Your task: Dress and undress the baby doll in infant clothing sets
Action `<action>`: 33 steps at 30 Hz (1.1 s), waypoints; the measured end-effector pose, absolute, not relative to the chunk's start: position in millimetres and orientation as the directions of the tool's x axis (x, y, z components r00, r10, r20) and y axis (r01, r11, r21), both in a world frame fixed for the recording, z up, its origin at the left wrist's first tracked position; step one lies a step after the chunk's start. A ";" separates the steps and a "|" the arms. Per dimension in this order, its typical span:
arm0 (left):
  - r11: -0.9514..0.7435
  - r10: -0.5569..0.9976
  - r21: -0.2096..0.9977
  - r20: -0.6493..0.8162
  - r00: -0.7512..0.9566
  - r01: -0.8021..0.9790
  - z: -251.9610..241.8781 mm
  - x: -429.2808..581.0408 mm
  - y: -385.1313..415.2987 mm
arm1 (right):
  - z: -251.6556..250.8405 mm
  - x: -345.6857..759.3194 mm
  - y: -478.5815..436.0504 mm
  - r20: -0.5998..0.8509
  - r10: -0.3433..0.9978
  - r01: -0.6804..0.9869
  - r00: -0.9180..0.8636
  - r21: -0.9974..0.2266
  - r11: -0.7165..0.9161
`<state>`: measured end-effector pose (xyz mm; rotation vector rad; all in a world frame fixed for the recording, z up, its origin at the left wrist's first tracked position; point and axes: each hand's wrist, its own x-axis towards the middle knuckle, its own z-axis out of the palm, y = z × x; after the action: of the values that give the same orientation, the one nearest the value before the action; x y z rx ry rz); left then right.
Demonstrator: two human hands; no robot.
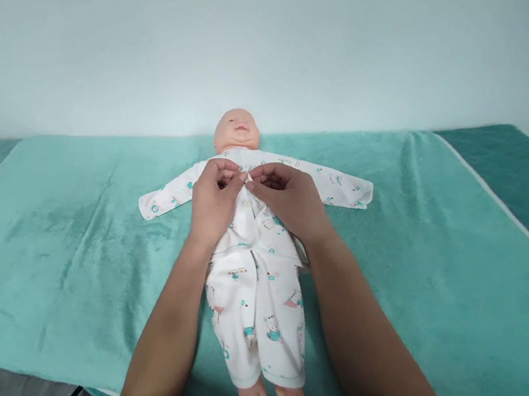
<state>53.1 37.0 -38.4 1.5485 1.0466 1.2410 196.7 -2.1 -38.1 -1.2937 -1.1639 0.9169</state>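
The doll's bare feet (271,394) lie nearest, by the edge of the green blanket (76,256). The doll (257,307) lies face up in the blanket's middle. The left hand (217,199) and right hand (287,197) each pinch the shirt (327,181) front below its neck, fingertips meeting. Its head (235,130) points towards the white wall (236,27).

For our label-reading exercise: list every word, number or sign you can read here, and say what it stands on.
Coloured lettering on the doll's trousers, at the waist: too small to read.
Printed top, pinched by the left hand and right hand: nothing readable.
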 end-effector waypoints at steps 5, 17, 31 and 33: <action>-0.245 0.960 0.965 0.228 0.163 0.092 -34.6 53.8 34.2 | -31.9 192.3 -4.9 0.149 0.969 0.237 0.198 -0.966 0.100; -0.129 0.979 0.992 0.127 0.160 -0.002 -27.5 52.0 31.8 | -27.2 189.4 -7.5 0.193 0.970 0.399 0.145 -0.909 0.121; -0.087 0.977 0.996 0.091 0.192 -0.028 -22.9 50.2 30.6 | -32.1 191.5 -7.9 0.218 0.971 0.460 0.098 -0.875 0.150; -0.121 0.972 0.993 0.118 0.201 0.000 -25.0 49.7 31.3 | -32.4 191.6 -7.8 0.214 0.973 0.458 0.088 -0.876 0.151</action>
<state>49.7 31.3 -25.0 1.3945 1.0076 1.1374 191.6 -7.8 -32.4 -1.4470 -1.5126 0.7086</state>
